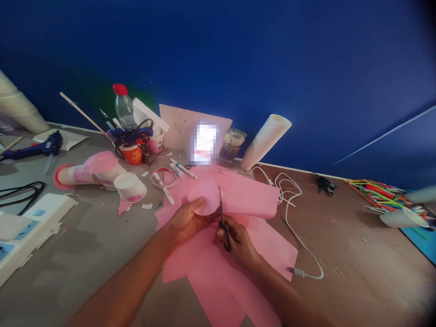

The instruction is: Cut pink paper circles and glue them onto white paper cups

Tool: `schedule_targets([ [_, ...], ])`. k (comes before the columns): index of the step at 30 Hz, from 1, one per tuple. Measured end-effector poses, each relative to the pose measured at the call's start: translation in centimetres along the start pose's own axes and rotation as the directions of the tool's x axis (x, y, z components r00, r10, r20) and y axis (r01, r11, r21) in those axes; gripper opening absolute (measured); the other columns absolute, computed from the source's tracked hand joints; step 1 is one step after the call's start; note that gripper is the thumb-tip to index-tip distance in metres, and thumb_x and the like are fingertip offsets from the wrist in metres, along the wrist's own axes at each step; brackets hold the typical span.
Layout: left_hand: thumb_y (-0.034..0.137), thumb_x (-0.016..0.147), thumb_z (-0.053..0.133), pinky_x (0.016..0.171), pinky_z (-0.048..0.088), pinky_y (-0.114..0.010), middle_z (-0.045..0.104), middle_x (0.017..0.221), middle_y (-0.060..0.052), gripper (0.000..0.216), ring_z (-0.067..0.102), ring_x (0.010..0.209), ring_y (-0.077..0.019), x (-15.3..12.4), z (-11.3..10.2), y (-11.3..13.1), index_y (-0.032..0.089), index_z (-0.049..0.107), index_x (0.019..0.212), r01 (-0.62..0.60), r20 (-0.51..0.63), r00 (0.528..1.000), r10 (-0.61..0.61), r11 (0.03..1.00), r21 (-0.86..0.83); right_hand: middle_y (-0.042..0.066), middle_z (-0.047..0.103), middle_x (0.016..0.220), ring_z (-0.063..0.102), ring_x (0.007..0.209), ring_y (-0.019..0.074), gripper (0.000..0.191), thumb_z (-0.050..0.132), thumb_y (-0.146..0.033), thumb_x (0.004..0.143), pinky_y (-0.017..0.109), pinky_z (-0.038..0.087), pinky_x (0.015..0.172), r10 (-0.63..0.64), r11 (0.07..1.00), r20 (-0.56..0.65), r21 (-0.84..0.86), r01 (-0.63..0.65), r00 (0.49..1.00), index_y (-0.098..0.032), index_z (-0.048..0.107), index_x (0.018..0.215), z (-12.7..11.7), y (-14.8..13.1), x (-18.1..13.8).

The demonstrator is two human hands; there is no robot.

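scissors [224,227] gripped in my curled right hand [241,240] are risking a nick in the pink disc [208,200] my left hand [185,221] is pinching, should that pinch loosen.

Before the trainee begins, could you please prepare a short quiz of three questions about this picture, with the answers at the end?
1. Which hand holds the scissors?
2. True or false: the left hand holds pink paper.
3. What colour is the cap of the bottle? A) blue B) red C) white

Key: 1. The right hand. 2. True. 3. B.
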State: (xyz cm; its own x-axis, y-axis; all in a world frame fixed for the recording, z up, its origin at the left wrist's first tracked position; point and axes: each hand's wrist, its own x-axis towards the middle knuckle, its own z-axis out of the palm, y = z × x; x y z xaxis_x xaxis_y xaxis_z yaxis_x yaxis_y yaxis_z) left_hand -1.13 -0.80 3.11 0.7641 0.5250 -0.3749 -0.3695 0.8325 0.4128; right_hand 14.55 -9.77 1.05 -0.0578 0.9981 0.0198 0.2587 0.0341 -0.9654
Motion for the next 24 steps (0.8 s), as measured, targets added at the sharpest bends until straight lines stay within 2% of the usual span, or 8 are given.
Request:
schedule_targets([
  [9,0.028,0.087,0.046,0.098,0.042,-0.039,0.068,0.088,-0.015,0.029,0.065,0.092,-0.0237,-0.1,-0.2,0.4,0.004,0.062,0.093,-0.04,-0.065,0.997,0.044,0.997,0.066,-0.002,0.05,0.064,0.049,0.053,0.0114,0.031,0.049,-0.045,0.083,0.023,0.041,0.049,0.084,0.996,-0.014,0.039,-0.084,0.996,-0.018,0.051,0.099,0.2,-0.5,0.0],
  [16,0.029,0.084,0.055,0.095,0.044,-0.043,0.069,0.091,-0.015,0.026,0.065,0.092,-0.0267,0.1,-0.7,0.6,0.005,0.065,0.089,-0.15,-0.064,0.985,0.163,0.973,0.174,-0.004,0.044,0.061,0.043,0.049,0.0082,0.029,0.05,-0.043,0.083,0.02,0.037,0.043,0.117,0.991,-0.013,0.069,-0.116,0.993,-0.018,0.051,0.097,0.3,-0.5,0.0],
  [20,0.032,0.082,0.058,0.092,0.045,-0.044,0.07,0.088,-0.014,0.027,0.065,0.092,-0.0275,0.2,-1.1,0.8,0.007,0.066,0.089,-0.166,-0.036,0.984,0.177,0.962,0.215,-0.003,0.045,0.063,0.044,0.051,0.0086,0.029,0.051,-0.044,0.082,0.02,0.04,0.045,0.142,0.988,-0.024,0.072,-0.14,0.99,-0.018,0.052,0.095,0.3,-0.8,0.0],
  [24,0.033,0.079,0.062,0.087,0.047,-0.042,0.07,0.077,-0.01,0.028,0.066,0.087,-0.027,0.4,-2.1,0.9,0.01,0.066,0.093,-0.157,-0.081,0.98,0.18,0.958,0.239,-0.001,0.051,0.067,0.047,0.053,0.0097,0.032,0.052,-0.047,0.08,0.023,0.045,0.05,0.14,0.988,-0.031,0.064,-0.137,0.99,-0.019,0.053,0.094,0.4,-1.1,0.1],
])
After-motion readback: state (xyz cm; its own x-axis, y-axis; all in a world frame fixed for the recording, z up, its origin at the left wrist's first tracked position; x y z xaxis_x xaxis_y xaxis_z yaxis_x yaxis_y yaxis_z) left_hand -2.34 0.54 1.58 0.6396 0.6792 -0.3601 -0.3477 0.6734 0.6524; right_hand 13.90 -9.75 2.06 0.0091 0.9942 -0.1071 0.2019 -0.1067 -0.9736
